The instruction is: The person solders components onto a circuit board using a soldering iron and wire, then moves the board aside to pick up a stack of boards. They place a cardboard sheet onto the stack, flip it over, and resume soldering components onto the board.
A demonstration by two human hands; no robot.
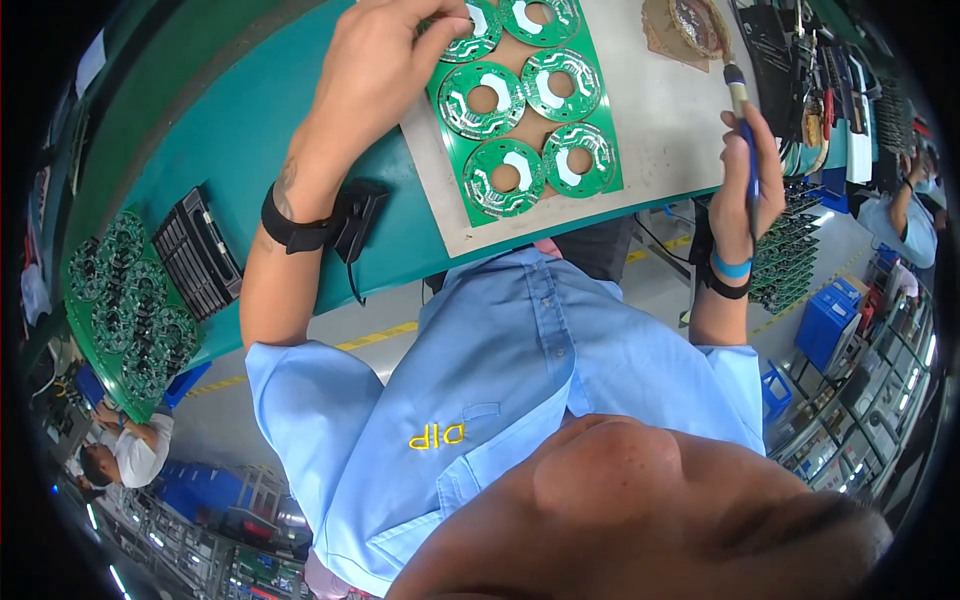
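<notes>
A green panel [530, 110] of several ring-shaped circuit boards lies on a grey mat [660, 130] at the top centre. My left hand [385, 60] rests on the panel's upper left corner, fingers pinching its edge. A black wrist strap [300, 228] with a cord wraps that wrist. My right hand [745, 180] is off to the right of the panel, closed around a blue-handled soldering iron [745, 120] whose tip points up and away from the boards. My light blue shirt [500, 400] fills the lower middle.
The mat sits on a teal workbench [220, 130]. A black ribbed tray [200, 250] and another green board panel [130, 310] lie at the left. A brown round tip cleaner [695, 25] and dark tools [800, 60] stand top right. Other people work at lower left [130, 450] and right [905, 215].
</notes>
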